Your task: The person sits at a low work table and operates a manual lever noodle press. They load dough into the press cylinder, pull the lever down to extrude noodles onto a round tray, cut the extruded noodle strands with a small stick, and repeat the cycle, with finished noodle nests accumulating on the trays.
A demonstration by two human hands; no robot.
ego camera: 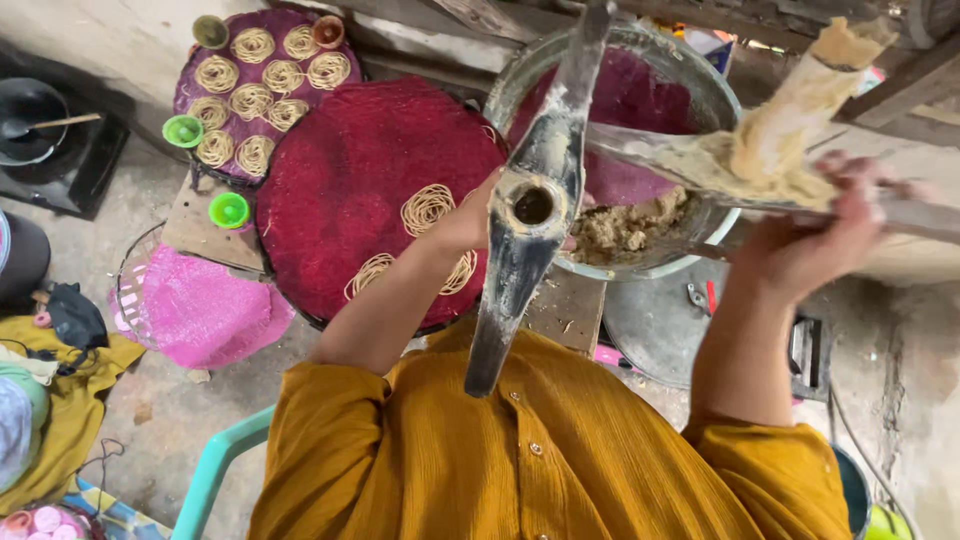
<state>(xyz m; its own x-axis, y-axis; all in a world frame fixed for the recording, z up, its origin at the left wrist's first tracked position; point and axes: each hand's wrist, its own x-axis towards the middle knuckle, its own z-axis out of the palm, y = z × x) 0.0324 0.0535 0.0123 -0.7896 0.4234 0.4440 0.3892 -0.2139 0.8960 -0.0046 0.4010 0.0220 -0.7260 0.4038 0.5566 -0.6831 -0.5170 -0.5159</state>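
Note:
A metal noodle press (533, 205) with long flat handles and a round hole in its middle is held up in front of my mustard-yellow shirt. My left hand (468, 226) grips it from below and is partly hidden behind it. My right hand (812, 240) is closed on a flat metal bar (650, 148) smeared with pale dough. A thick roll of dough (790, 115) stands up from that bar. Below them a large bowl (722, 100) holds crumbly dough (625, 228).
A round red mat (340, 170) carries three noodle coils (427, 208). Behind it a purple mat (268, 22) holds several coils, with small green cups (229, 210) beside it. A pink mesh tray (200, 310), a black pan (28, 112) and a teal chair edge (215, 460) lie left.

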